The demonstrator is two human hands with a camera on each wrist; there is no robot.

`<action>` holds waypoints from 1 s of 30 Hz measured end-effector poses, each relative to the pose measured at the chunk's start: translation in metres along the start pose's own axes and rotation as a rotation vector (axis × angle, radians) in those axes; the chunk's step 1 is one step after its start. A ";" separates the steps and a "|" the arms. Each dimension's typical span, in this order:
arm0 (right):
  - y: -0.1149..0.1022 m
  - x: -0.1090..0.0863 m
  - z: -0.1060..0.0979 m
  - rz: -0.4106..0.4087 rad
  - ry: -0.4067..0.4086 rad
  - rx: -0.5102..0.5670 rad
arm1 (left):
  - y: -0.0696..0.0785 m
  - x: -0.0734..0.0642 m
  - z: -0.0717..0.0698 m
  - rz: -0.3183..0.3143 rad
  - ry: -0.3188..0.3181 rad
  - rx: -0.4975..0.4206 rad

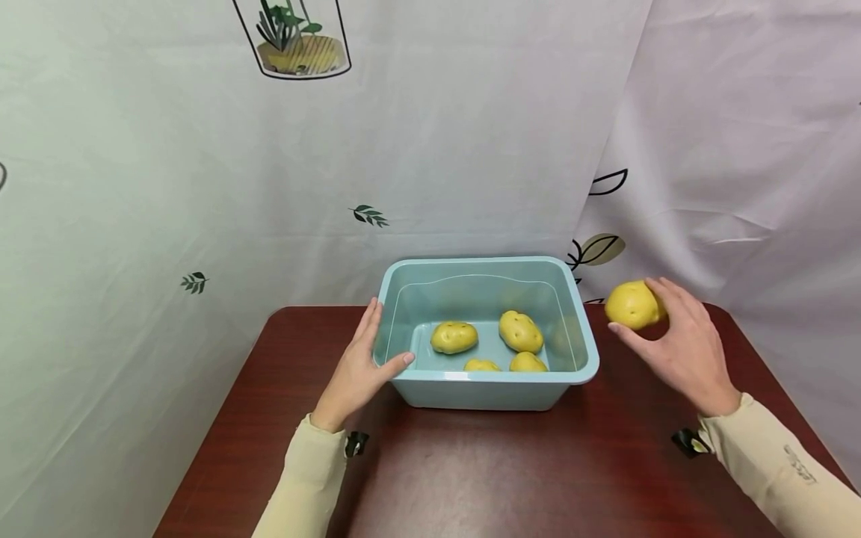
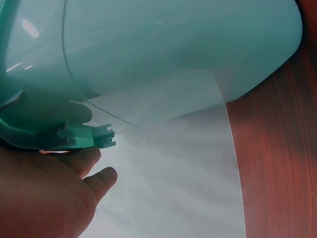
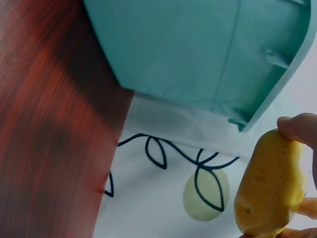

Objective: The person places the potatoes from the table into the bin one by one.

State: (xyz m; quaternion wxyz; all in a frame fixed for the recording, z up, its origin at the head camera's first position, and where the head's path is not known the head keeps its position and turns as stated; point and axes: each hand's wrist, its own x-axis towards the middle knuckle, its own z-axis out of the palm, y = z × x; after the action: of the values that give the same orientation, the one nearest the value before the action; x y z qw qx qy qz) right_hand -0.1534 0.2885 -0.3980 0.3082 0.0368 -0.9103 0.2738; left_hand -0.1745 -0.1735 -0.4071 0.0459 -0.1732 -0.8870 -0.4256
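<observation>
A light blue plastic basin [image 1: 471, 394] stands on the table, holding several yellow potatoes, among them one potato [image 1: 454, 338] at its left and another potato [image 1: 521, 332] at its right. My left hand [image 1: 353, 377] is at the basin's front left corner. Its fingers stretch along the outside of the left rim, and its thumb lies over the corner. Right of the basin, my right hand [image 1: 689, 347] grips a potato [image 1: 632, 305] between thumb and fingers, raised above the table. In the right wrist view this potato [image 3: 270, 186] shows lengthwise, the basin's outer wall [image 3: 168, 44] beyond it.
The dark red wooden table [image 1: 471, 471] extends in front of the basin and to both sides. A pale printed cloth [image 1: 471, 149] hangs right behind the basin and the table's back edge.
</observation>
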 end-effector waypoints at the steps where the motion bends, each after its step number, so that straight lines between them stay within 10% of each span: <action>1: -0.002 0.000 0.000 -0.008 0.006 0.002 | 0.000 0.000 0.000 -0.001 0.000 0.000; 30: -0.039 0.004 -0.003 -0.132 0.034 0.110 | -0.001 0.000 0.000 -0.004 -0.004 -0.012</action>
State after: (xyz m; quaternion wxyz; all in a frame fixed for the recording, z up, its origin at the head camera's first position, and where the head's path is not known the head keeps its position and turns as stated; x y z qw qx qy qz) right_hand -0.1458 0.2569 -0.3754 0.3387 0.1086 -0.8841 0.3030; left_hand -0.1746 -0.1741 -0.4079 0.0423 -0.1727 -0.8847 -0.4309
